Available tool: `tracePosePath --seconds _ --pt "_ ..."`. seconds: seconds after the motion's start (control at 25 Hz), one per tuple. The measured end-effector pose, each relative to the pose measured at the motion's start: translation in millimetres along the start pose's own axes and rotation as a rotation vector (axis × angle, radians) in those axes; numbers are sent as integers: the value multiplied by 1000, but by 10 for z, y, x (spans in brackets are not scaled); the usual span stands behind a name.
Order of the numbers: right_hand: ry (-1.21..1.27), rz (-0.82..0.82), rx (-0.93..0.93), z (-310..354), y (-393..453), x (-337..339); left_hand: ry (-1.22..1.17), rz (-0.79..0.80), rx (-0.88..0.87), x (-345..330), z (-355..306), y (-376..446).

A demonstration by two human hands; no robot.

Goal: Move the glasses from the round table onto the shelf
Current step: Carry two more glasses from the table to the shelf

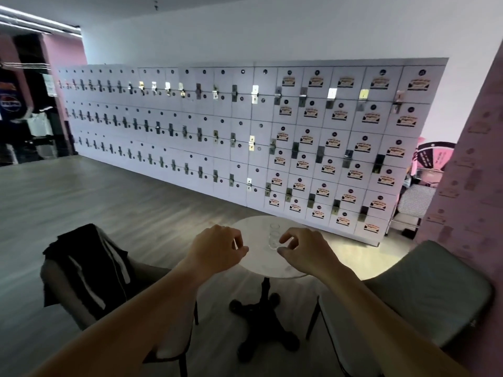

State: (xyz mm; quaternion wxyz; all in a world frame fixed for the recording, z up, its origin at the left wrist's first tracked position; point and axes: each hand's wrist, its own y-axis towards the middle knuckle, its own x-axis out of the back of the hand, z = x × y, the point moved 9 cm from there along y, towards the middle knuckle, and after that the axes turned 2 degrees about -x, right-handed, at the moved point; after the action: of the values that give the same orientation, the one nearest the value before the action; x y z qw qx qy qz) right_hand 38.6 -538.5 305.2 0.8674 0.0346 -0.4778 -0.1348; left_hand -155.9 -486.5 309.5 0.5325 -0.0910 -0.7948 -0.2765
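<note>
Glasses (273,236) sit in a row on the round table (261,263). Right hand (304,251) half-curled just beside them, left hand (217,248) loosely curled, both empty. Best pinch one glass low, lift straight.

- Wall of white lockers (245,137), several rows high, many doors at right bearing orange-and-black stickers.
- Chair (89,270) at left, draped with black garment with white stripes.
- Grey cushioned chair (424,289) at right.
- Wood-plank floor (95,202), grey-brown.
- Pink pillar (471,186) at right edge, spotted with small stickers.
</note>
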Motion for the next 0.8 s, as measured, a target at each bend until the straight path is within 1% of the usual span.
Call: tracePosePath --seconds 0.28,0.4,0.52,0.68,0.8 --pt "-31 -45 -108 -341 943 -34 -15 20 -93 -409 223 1088" --pt "-24 -43 -138 -595 1431 -31 -10 44 -111 -667 304 1577" --pt "-24 -87 -153 -866 1955 94 -2 37 -113 -869 379 2168" --pt "-34 -108 -182 -1259 2668 217 -34 67 -126 -1176 316 3037" --pt "-41 -99 -207 -1532 3108 214 -68 86 -135 -1454 287 3539"
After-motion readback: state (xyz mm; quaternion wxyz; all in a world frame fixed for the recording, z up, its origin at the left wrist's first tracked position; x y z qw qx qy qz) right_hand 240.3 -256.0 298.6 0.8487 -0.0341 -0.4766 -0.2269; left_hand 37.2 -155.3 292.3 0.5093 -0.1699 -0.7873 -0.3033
